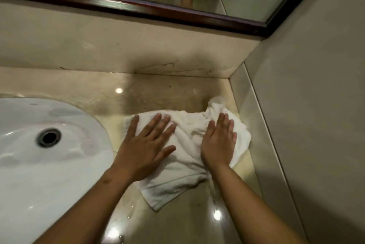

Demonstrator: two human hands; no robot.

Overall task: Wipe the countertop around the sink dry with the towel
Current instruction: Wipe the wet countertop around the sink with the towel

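Note:
A crumpled white towel [187, 145] lies spread on the glossy beige countertop [158, 93], to the right of the white sink [39, 154]. My left hand [146, 145] presses flat on the towel's left part, fingers straight and spread. My right hand [219, 141] lies flat on the towel's right part, fingers straight and together. The towel's right edge reaches close to the side wall. Water drops glisten on the counter near its front edge [126, 216].
A stone backsplash [138, 46] rises behind the counter, with a dark-framed mirror [138, 6] above it. A grey side wall [306, 105] with a raised skirting closes the right side. The sink's drain [49, 137] sits left of my hands.

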